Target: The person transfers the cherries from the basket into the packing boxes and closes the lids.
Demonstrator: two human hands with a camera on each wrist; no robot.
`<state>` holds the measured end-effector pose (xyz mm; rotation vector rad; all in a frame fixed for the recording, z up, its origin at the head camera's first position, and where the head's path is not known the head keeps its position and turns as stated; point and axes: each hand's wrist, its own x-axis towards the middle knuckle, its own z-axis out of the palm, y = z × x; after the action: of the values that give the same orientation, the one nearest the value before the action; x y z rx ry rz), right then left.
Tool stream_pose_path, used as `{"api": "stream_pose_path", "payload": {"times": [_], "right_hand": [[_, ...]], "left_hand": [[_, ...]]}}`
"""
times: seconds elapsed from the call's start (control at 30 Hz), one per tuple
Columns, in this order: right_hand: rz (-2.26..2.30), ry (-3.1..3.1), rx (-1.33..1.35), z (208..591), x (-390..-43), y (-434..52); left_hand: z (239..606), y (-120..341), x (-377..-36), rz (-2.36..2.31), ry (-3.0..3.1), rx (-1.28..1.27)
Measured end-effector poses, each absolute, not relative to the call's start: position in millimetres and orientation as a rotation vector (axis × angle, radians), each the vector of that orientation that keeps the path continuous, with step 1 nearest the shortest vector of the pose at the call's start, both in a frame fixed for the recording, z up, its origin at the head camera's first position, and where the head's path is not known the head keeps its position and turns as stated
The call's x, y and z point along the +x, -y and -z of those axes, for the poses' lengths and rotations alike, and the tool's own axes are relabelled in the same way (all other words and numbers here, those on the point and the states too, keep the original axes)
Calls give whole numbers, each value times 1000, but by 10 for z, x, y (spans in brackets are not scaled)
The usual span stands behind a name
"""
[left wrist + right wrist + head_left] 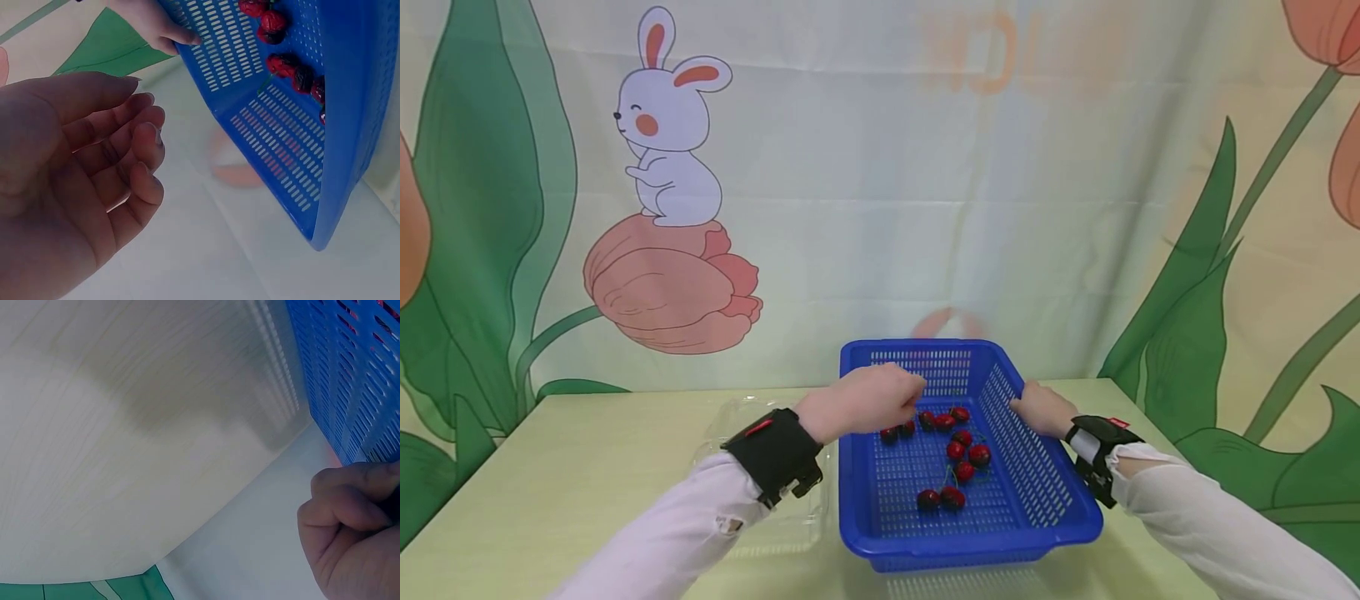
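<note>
A blue plastic basket [970,547] with slotted sides holds several dark red cherries [955,451], some with green stems, scattered over its floor. My right hand [1045,410] grips the basket's right rim, its fingers folded over the edge; in the right wrist view, the curled hand [353,519] sits against the slotted wall [350,381]. Above the basket's left side is my left hand [868,400], which hides part of the rim from the head camera. In the left wrist view this hand [81,156] has loosely bent fingers with nothing between them, apart from the basket.
A clear plastic container [782,533] lies on the pale wooden table [587,483], left of the basket and partly behind my left forearm. A printed curtain [850,208] with a rabbit and tulips hangs behind the table's far edge.
</note>
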<state>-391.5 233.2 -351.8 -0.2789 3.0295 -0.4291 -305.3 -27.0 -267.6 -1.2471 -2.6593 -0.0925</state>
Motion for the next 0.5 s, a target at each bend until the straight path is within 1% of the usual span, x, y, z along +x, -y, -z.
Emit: {"api": "stream_pose_path", "payload": {"times": [0.5], "right_hand": [[395,-3038,-252,3514,-3927,-2323]], "left_hand": [[2814,66,-3121,138,2634,-1303]]}}
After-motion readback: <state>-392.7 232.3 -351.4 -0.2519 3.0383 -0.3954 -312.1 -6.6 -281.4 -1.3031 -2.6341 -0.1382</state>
